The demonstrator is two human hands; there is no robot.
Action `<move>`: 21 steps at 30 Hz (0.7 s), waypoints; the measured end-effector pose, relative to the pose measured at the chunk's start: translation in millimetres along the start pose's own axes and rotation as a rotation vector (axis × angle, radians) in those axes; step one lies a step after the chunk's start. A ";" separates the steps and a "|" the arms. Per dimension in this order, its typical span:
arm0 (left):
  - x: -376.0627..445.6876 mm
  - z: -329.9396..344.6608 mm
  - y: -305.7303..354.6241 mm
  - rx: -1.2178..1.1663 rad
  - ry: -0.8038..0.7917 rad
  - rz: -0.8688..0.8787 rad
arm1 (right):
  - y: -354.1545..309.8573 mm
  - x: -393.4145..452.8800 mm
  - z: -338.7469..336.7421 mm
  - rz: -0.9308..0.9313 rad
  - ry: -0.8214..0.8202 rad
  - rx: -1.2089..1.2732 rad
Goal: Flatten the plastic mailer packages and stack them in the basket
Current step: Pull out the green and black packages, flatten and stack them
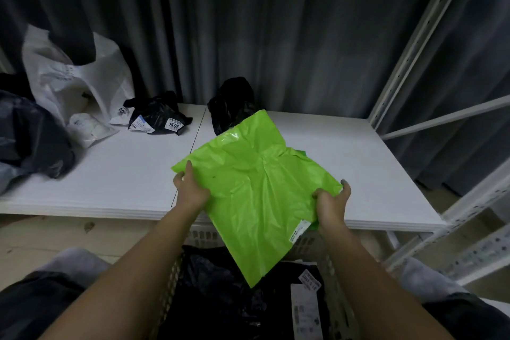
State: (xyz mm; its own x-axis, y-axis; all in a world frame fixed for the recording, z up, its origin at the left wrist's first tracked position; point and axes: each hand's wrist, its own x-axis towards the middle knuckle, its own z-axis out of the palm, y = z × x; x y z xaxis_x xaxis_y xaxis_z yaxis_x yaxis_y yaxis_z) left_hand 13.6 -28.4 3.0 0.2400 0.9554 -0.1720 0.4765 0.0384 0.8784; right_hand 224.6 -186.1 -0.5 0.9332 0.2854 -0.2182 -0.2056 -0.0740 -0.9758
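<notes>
A person holds a green mailer (pixel 256 190) with both hands, over the near edge of the white bench (pixel 124 174) and above the basket (pixel 335 303). The left hand (pixel 190 190) pinches the mailer's left edge, thumb on top and fingers under it. The right hand (pixel 331 201) has a closed grip on the right corner, fingers curled round the plastic. The mailer is spread mostly flat though creased, tilted so 1 corner points down into the basket; a white label (pixel 299 230) shows near its right edge.

The basket is white, with slotted walls, and sits at the near middle between the person's knees. Inside it lie dark mailers (pixel 220 292), and a white label (pixel 306 312) lies on them at the right.

On the far part of the bench lie 2 black crumpled mailers: 1 (pixel 158 117) far left of centre with white labels, 1 reading "2018", and another (pixel 230 103) just beyond the green mailer. Farther left are a large white bag (pixel 80 80) and a small white mailer (pixel 88 125). A dark grey bag (pixel 30 135) lies at the left edge. A dark curtain (pixel 248 22) hangs behind the bench, and a white metal shelf frame (pixel 419 50) stands at the right.
</notes>
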 end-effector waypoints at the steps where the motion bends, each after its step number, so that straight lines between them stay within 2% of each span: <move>1: 1.4 -2.0 -2.0 0.018 0.004 0.021 | -1.2 3.7 -1.3 -0.046 0.011 -0.060; 4: 5.1 -4.4 -3.3 0.120 -0.029 0.019 | -7.8 15.1 0.5 -0.202 0.000 -0.208; 6: 4.8 -4.4 0.2 0.287 -0.045 -0.056 | -12.4 18.0 3.9 -0.271 -0.028 -0.292; 8: 3.8 -3.6 7.7 0.481 -0.014 -0.039 | -20.7 17.4 8.7 -0.329 -0.063 -0.321; 10: 3.2 -3.0 19.2 0.487 0.021 0.072 | -33.9 13.0 14.5 -0.373 -0.113 -0.302; 16: 10.1 -16.3 74.7 0.499 0.158 0.626 | -82.9 -11.4 19.0 -0.488 -0.308 -0.201; 19: 12.8 -27.0 111.2 0.664 0.097 0.761 | -108.7 -25.3 20.5 -0.513 -0.379 -0.170; 21: 11.4 -32.5 134.2 0.816 0.059 0.788 | -124.6 -33.6 20.3 -0.549 -0.434 -0.160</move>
State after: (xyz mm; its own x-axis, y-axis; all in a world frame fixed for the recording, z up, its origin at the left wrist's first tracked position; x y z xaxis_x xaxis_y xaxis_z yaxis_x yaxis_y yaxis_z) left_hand 52.8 -2.8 133.4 0.6869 0.6420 0.3405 0.6242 -0.7612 0.1759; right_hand 212.9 -167.2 128.2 0.6818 0.6731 0.2865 0.3361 0.0597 -0.9399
